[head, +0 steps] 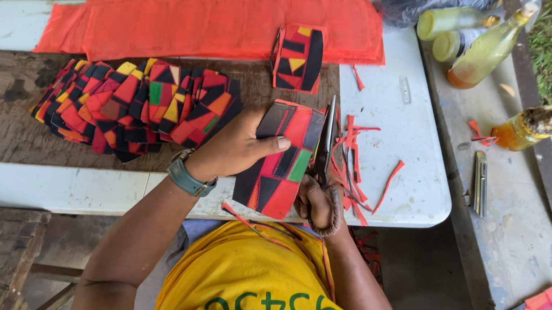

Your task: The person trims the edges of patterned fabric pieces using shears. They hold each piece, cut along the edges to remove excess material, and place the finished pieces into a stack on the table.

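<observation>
Hands work together: left hand (237,149) grips patchwork piece (280,159), right hand (318,201) grips scissors (328,141).

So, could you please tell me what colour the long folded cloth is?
The long folded cloth is plain orange-red, seen in the head view.

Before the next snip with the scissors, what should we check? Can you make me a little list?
1. Left hand holds the patchwork piece flat: ok.
2. Right hand grips the scissors by the handles: ok.
3. Left fingers away from the blades: ok, they lie left of the blades.
4. Blades lined up along the piece's right edge: ok.
5. Red trimmings out of the cutting path: not ok, they lie piled right beside the scissors.
6. Blades sharp enough: cannot tell.
</observation>
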